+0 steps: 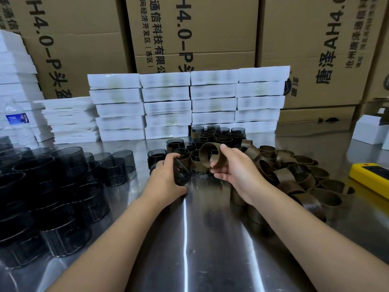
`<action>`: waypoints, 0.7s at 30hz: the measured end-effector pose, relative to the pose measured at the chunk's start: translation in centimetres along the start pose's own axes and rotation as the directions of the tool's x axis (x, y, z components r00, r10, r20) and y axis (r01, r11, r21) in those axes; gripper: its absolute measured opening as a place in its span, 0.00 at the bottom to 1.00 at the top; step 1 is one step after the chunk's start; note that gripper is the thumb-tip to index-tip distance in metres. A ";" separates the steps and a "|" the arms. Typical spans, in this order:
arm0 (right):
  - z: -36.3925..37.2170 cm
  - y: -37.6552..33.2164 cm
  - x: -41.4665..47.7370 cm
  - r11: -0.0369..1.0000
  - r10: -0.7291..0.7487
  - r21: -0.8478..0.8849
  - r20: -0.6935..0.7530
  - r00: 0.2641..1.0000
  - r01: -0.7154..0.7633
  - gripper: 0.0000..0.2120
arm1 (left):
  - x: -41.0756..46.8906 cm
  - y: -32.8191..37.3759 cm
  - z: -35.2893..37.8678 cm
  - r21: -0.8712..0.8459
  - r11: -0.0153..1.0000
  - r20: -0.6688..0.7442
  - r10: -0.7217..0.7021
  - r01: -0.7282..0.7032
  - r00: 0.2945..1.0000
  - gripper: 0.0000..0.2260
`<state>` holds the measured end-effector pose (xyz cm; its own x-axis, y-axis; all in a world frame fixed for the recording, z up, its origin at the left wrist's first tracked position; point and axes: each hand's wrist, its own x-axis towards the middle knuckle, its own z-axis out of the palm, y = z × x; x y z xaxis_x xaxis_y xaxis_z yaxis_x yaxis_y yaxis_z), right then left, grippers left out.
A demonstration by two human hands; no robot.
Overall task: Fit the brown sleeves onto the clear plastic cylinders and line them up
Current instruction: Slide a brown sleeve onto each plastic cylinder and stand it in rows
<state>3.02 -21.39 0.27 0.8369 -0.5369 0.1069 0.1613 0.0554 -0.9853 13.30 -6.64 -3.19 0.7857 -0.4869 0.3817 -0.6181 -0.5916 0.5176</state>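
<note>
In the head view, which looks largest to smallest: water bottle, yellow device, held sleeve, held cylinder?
1. Water bottle.
2. Yellow device, cut by the frame edge.
3. Held sleeve.
4. Held cylinder, partly hidden by the left hand, so unsure.

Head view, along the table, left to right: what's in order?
Bare cylinder pile → left hand gripping a cylinder → sleeve pinched by right hand → loose sleeve pile → yellow device.
</note>
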 end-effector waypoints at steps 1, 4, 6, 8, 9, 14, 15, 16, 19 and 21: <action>0.0 -0.1 -0.1 0.999 0.018 0.039 0.019 1.000 -0.019 0.11 | 0.0 0.0 0.0 -0.028 1.000 -0.023 -0.014 0.013 1.000 0.37; 0.0 -0.2 -0.4 0.997 0.018 0.080 0.088 0.996 -0.025 0.13 | -0.1 -0.1 0.4 -0.146 0.988 -0.088 -0.058 0.045 0.994 0.35; 0.1 -0.1 -0.6 0.998 -0.021 0.069 0.107 0.994 0.014 0.14 | 0.0 -0.1 0.6 -0.237 0.969 -0.123 -0.098 0.067 0.987 0.34; 0.3 -0.1 -0.7 0.997 -0.063 0.050 0.096 0.993 0.058 0.14 | 0.1 0.4 0.8 -0.360 0.926 -0.146 -0.180 0.117 0.973 0.34; 0.3 -0.1 -0.8 0.996 -0.080 0.045 0.084 0.993 0.076 0.14 | 0.2 0.7 0.9 -0.474 0.867 -0.123 -0.236 0.152 0.964 0.33; 0.5 -0.5 -0.8 0.990 -0.101 0.101 0.045 0.994 0.096 0.12 | 0.0 2.0 1.2 -0.893 0.306 0.253 -0.260 0.329 0.932 0.16; 0.5 -0.5 -0.8 0.990 -0.094 0.107 0.043 0.995 0.089 0.13 | 0.0 2.1 1.2 -0.899 0.262 0.300 -0.215 0.351 0.929 0.15; 0.5 -0.5 -0.8 0.993 -0.088 0.088 0.044 0.995 0.084 0.14 | -0.1 2.1 1.1 -0.902 0.227 0.334 -0.171 0.367 0.927 0.16; 0.4 -0.1 -0.8 0.994 -0.068 -0.088 0.047 0.997 0.071 0.18 | -0.3 2.3 0.7 -0.907 0.152 0.380 -0.103 0.392 0.919 0.22; 0.4 0.2 -0.8 0.982 -0.056 -0.176 0.051 0.997 0.065 0.19 | -0.4 2.3 0.5 -0.902 0.168 0.391 -0.080 0.399 0.917 0.26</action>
<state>2.61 -20.61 0.04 0.8522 -0.4952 0.1688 0.1205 -0.1283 -0.9844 11.57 -8.14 -2.54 0.7596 -0.6504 0.0095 0.2334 0.2861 0.9294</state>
